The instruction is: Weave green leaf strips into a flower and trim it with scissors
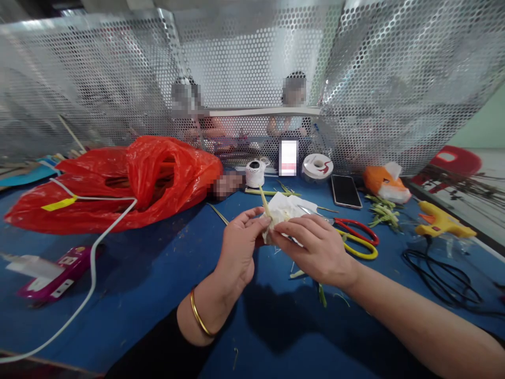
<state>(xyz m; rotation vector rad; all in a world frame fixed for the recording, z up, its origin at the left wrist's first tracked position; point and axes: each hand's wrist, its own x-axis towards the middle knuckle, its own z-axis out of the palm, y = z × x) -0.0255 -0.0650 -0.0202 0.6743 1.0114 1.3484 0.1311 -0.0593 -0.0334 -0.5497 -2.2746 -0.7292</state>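
My left hand [240, 245], with a gold bangle at its wrist, is closed in a pinch on a pale yellow-green strip [264, 199] that points upward. A crumpled off-white piece [269, 231] sits at the base of the strip, between both hands. My right hand [315, 247] is closed, its fingertips pressing on that piece from the right. White tissue [288, 205] lies just behind the fingers. Beyond my right hand are scissors [371, 247] with one red and one yellow handle loop; their blades are partly hidden.
A red plastic bag [173, 179] and purple power strip [63, 273] are left. At the back stand a thread spool [255, 173], lit phone [288, 158] and ribbon roll [316, 166]. A dark phone [346, 191], tissue pack [386, 183] and yellow glue gun [442, 222] lie right.
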